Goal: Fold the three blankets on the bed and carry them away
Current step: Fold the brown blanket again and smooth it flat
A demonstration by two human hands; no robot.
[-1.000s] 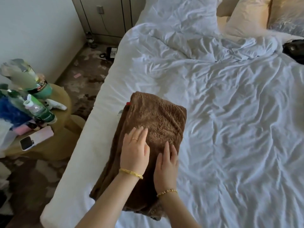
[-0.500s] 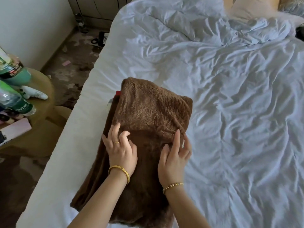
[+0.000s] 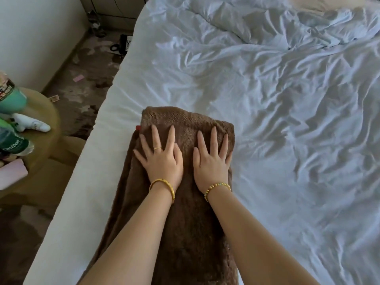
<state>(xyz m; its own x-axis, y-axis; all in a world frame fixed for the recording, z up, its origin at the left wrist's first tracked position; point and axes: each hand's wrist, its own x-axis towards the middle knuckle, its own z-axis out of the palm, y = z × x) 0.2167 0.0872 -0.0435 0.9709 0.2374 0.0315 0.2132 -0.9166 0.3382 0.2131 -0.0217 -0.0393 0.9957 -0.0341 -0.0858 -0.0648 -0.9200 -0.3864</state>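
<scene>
A brown fleece blanket [image 3: 185, 223] lies folded into a long strip near the left edge of the bed [image 3: 287, 140], running toward me. My left hand [image 3: 161, 159] presses flat on its far end with fingers spread. Beside it, my right hand [image 3: 211, 159] lies flat on the same end, fingers straight. A small red tag [image 3: 138, 127] shows at the blanket's far left corner. No other blankets are in view.
White crumpled sheets cover the bed to the right and beyond. A round yellow side table [image 3: 39, 124] with bottles [image 3: 12, 138] stands at the left. A phone [image 3: 125, 43] lies on the patterned floor by a cabinet [image 3: 115, 9].
Both hands slid up the blanket toward its far end and spread flat. The camera tilted down and nearer to the blanket.
</scene>
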